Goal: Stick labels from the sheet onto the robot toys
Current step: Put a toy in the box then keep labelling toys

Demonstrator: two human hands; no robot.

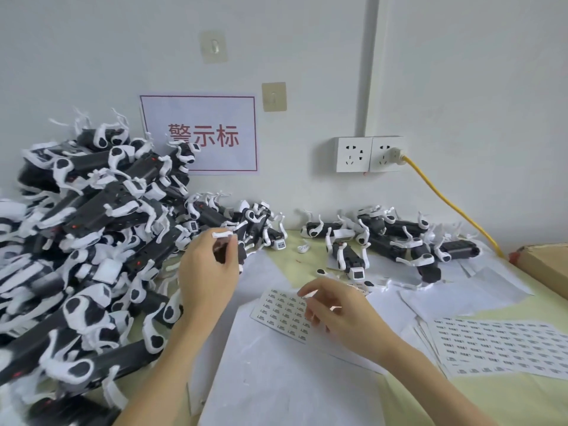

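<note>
Robot toys (92, 241) heaped on pale table (507, 404) below white wall (461, 72); left grip (209, 272) pinching one, right grip (341, 315) spread.

Print on label sheet (284, 312) too small.

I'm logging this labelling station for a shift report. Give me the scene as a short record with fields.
left hand: grips a black-and-white robot toy
right hand: fingers over the small white label sheet
unlabelled stock: big pile of toys, left
other toys: small group, right, by the wall
spare sheets: full label sheet, far right
</note>
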